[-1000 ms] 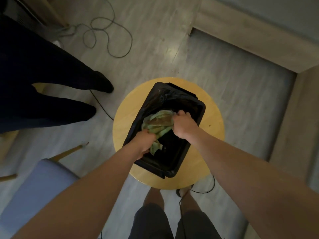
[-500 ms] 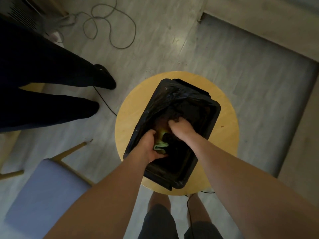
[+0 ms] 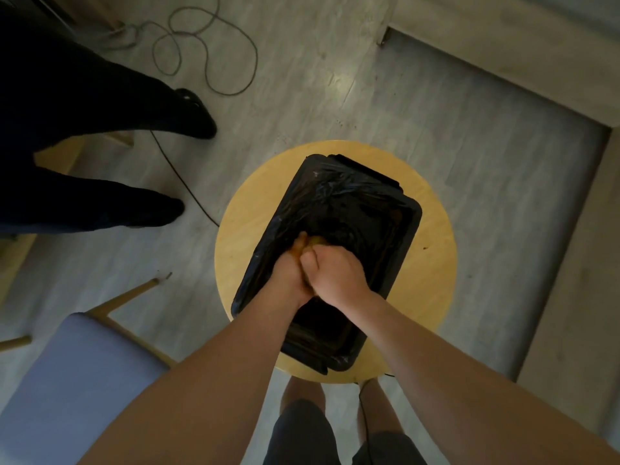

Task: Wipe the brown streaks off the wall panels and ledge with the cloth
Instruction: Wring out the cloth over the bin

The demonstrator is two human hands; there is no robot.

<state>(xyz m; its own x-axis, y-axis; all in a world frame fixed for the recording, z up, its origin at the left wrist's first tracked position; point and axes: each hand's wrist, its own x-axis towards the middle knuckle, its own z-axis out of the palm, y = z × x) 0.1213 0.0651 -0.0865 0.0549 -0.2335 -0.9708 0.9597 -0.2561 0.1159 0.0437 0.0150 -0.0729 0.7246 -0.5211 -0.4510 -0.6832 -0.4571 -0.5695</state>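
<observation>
Both my hands are pressed together inside a black bin lined with a black bag (image 3: 385, 203), which stands on a round wooden stool (image 3: 245, 229). My left hand (image 3: 288, 276) and my right hand (image 3: 335, 273) are curled tight around the cloth (image 3: 307, 242). Only a small brownish-yellow bunch of the cloth shows, poking out just above my knuckles. The rest of it is hidden in my fists. A wall panel and its pale ledge (image 3: 503, 45) run along the upper right.
Another person's dark legs and shoes (image 3: 188, 115) stand on the floor at the left. A looped cable (image 3: 208, 38) lies at the top. A blue-seated chair (image 3: 67, 380) sits at the lower left. My own legs are under the stool.
The green cloth was spread open between my hands a second ago. My hands have since come together and squeezed it into a tight bunch lower in the bin.
</observation>
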